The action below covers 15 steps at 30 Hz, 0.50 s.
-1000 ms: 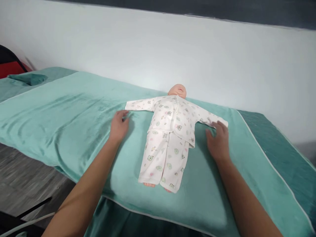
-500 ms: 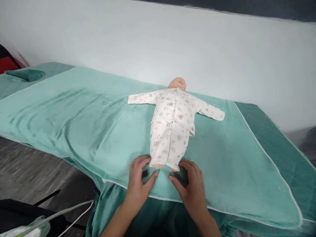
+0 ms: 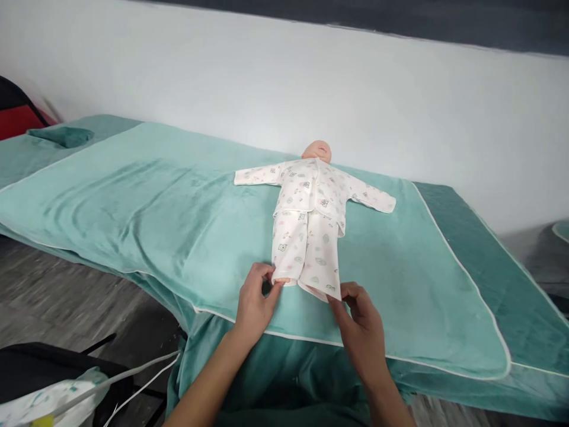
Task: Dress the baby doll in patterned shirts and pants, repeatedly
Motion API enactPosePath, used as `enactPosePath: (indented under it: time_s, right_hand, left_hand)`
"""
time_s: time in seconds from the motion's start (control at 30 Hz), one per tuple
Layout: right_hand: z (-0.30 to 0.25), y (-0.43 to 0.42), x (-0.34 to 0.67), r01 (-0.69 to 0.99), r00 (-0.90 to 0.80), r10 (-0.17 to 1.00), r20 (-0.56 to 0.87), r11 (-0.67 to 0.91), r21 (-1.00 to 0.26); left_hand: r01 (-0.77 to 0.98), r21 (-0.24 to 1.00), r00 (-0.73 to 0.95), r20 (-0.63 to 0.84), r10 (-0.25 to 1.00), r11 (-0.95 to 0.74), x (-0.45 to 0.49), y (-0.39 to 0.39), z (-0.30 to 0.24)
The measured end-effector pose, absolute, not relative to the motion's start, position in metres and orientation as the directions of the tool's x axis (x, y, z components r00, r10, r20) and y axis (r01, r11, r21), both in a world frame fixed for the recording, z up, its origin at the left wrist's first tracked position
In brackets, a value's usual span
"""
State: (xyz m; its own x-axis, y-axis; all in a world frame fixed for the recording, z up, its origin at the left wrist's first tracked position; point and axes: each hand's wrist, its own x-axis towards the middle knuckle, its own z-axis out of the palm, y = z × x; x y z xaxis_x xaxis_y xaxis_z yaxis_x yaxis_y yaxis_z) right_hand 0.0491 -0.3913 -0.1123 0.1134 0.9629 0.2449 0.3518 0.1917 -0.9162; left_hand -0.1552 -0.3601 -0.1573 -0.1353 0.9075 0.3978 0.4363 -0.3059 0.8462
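A baby doll [image 3: 317,150] lies on its back on a teal cloth, head toward the wall and arms spread. It wears a white printed jacket [image 3: 306,187] and matching white pants [image 3: 306,249]. My left hand [image 3: 258,296] is closed at the cuff of the leg on the left, where a bit of the doll's foot [image 3: 283,280] shows. With thumb and fingers, my right hand [image 3: 359,314] pinches the outer corner of the other cuff and draws it out flat. The foot inside that leg is hidden.
The teal cloth [image 3: 200,207] covers a long bed against a white wall [image 3: 284,83]. At lower left stands a black chair [image 3: 40,362] with a patterned white package [image 3: 57,397] and a pale cable or strap [image 3: 128,372]. Something red [image 3: 20,120] is at far left.
Both hands have closed on the pants' cuffs. The cuff on the right has been pulled outward and toward me, covering that foot. The view has shifted slightly.
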Motion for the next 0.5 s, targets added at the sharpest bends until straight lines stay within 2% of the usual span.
enactPosePath:
  time_s: [0.1, 0.17, 0.3, 0.4, 0.5]
  right_hand:
    - [-0.122, -0.391, 0.058, 0.453, 0.08, 0.987, 0.143, 0.092, -0.887]
    - [-0.127, -0.389, 0.067, 0.449, 0.048, 0.994, 0.094, 0.063, -0.891]
    - [-0.129, -0.368, 0.088, 0.204, 0.016, 0.998, 0.068, 0.063, -0.977]
    - [-0.128, -0.33, 0.098, 0.075, 0.179, 0.982, 0.068, 0.055, -0.996]
    - [-0.126, -0.277, 0.097, 0.001, 0.282, 0.959, 0.034, 0.035, -0.999]
  left_hand:
    - [0.396, 0.867, -0.123, 0.377, 0.918, -0.303, -0.16, -0.366, -0.163]
    - [0.315, 0.898, -0.112, 0.355, 0.928, -0.306, -0.166, -0.368, -0.164]
    - [0.006, 0.978, -0.186, 0.206, 0.961, -0.209, -0.181, -0.356, -0.159]
    - [-0.264, 0.959, -0.221, 0.046, 0.974, -0.105, -0.186, -0.327, -0.147]
    - [-0.454, 0.89, -0.186, -0.054, 0.981, -0.037, -0.183, -0.286, -0.134]
